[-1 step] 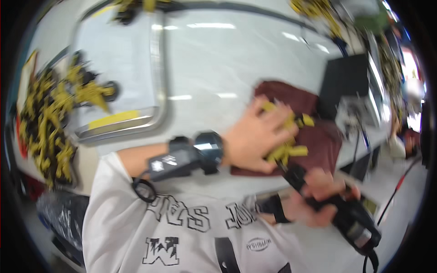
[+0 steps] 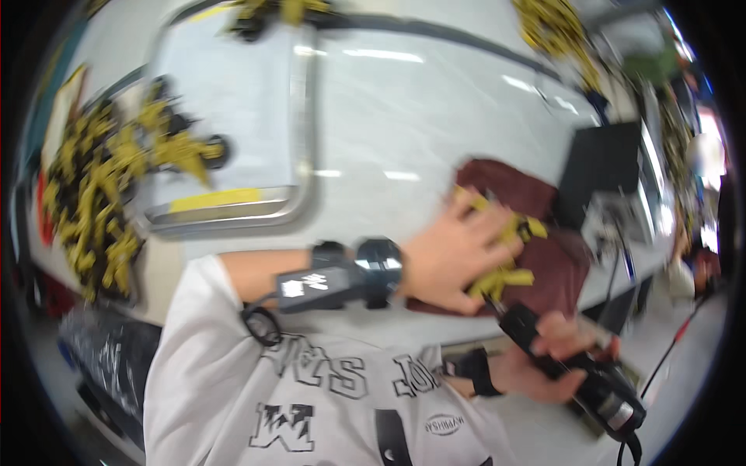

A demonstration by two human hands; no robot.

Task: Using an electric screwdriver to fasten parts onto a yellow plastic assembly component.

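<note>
My left hand (image 2: 458,252), blurred, lies over a yellow-and-black part (image 2: 513,277) on a folded maroon cloth (image 2: 556,264). Its fingers are curled around the part and hide much of it. In my right hand (image 2: 548,361) is a black power screwdriver (image 2: 602,388) with a cord at its rear end. The tool's thin tip points up and left, close to the part and to my left thumb; whether it touches the part I cannot tell.
A metal tray (image 2: 305,155) at the left bears a white sheet and a few yellow-and-black parts. Beside it lies a heap of similar parts (image 2: 93,210). A black panel (image 2: 598,167) stands right of the cloth, near a small grey device (image 2: 618,221). More yellow pieces (image 2: 556,31) lie at the far right.
The whole scene has shifted slightly right and mostly down in the view. Both hands keep their hold, the screwdriver tip still by the yellow-and-black part.
</note>
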